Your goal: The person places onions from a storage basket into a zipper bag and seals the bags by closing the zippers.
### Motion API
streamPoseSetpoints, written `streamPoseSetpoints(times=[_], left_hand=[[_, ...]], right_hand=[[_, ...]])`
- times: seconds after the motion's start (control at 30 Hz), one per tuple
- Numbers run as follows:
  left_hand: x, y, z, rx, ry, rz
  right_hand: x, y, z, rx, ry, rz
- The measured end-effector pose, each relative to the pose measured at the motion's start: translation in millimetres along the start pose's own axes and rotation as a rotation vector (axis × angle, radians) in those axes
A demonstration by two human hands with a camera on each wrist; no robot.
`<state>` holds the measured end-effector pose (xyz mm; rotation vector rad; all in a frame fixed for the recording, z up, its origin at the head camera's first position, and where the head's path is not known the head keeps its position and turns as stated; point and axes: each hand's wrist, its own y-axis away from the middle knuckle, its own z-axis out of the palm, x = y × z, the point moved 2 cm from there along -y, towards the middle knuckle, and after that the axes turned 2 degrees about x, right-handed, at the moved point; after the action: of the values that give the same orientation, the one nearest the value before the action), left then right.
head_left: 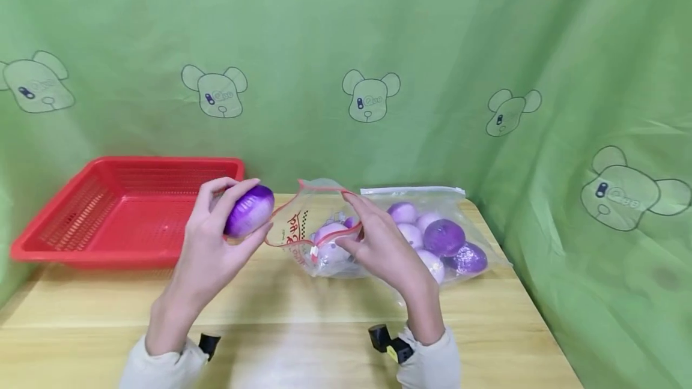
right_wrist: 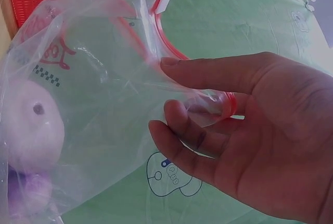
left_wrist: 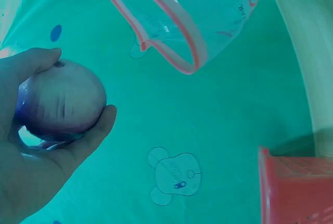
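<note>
My left hand [head_left: 212,239] holds a round purple-and-white ball [head_left: 250,212], glossy and fruit-like, between thumb and fingers, just left of a bag's mouth. That is a clear zip bag [head_left: 310,257] with a red-edged opening and red print. At its right rim, my right hand [head_left: 385,239] grips the plastic between thumb and fingers, and the mouth gapes toward the left hand. Inside lie pale and purple round balls [right_wrist: 34,125], one with a small dark hole. In the left wrist view, the held ball [left_wrist: 67,99] sits apart from the bag's red edge [left_wrist: 177,26].
A red plastic basket [head_left: 130,256] with slotted walls stands at the left of the wooden table [head_left: 292,341]. On the right lies another clear zip bag [head_left: 413,191] holding several purple and white balls [head_left: 444,237]. A green curtain [head_left: 303,17] hangs behind and along the sides.
</note>
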<state>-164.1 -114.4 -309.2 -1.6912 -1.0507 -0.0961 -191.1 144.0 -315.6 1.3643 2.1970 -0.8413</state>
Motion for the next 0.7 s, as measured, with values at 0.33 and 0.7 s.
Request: streamPoseSetpoints(times=[0.33, 0.7], left_hand=[[7.7, 1.7, 10.2, -0.078, 0.051, -0.007], [0.8, 6.3, 28.7, -0.140, -0.052, 0.064]], right_hand=[[-4.3, 0.8, 0.5, -0.004, 0.021, -0.033], [-5.3, 2.8, 1.2, -0.015, 0.019, -0.031]])
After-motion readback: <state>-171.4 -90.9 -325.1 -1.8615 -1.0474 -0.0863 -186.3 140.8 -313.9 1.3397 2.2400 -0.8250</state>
